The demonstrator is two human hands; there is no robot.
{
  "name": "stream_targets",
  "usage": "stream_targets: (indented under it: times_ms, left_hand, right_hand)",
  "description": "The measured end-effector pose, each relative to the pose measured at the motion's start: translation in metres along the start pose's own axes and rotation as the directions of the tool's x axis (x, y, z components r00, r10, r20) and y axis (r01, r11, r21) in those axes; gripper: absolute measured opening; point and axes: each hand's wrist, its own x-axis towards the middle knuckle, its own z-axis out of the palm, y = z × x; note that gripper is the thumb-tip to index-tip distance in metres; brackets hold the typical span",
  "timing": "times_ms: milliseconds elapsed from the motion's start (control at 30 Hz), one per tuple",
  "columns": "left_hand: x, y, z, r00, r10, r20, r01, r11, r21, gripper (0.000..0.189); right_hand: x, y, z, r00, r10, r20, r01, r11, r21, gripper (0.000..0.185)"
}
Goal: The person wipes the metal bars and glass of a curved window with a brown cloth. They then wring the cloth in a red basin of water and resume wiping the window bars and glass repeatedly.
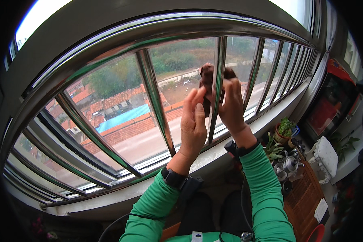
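Observation:
A dark brown cloth [208, 74] is bunched around an upright metal bar [219, 60] of the window guard, showing on both sides of it. My left hand [193, 121] is at the left of this bar, its fingertips on the cloth's edge and the thumb beside a hanging fold. On the other side, my right hand [232, 106] has its bent fingers against the cloth; they are slightly blurred. The bar hides part of the cloth and of the grip. Behind the bars is the window glass [175, 69], with roofs and trees far below outside.
A thick curved metal rail [109, 51] tops the guard. Below it runs a white sill [210, 158]. At right are potted plants [286, 128], a metal kettle [290, 165] on a wooden table [305, 187], and a chair with a white cushion [326, 154].

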Motion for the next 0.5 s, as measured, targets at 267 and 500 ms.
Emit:
stream_targets:
  times_ms: [267, 500]
  left_hand:
    - [-0.032, 0.012, -0.005, 0.971, 0.202, 0.124, -0.237, 0.857, 0.458, 0.040]
    - [-0.088, 0.009, -0.041, 0.886, -0.291, 0.361, -0.159, 0.540, 0.827, 0.044]
  right_hand:
    - [0.089, 0.010, 0.006, 0.931, -0.199, -0.306, 0.194, 0.980, -0.048, 0.061]
    - [0.090, 0.015, 0.009, 0.957, -0.199, -0.210, 0.218, 0.973, 0.072, 0.047]
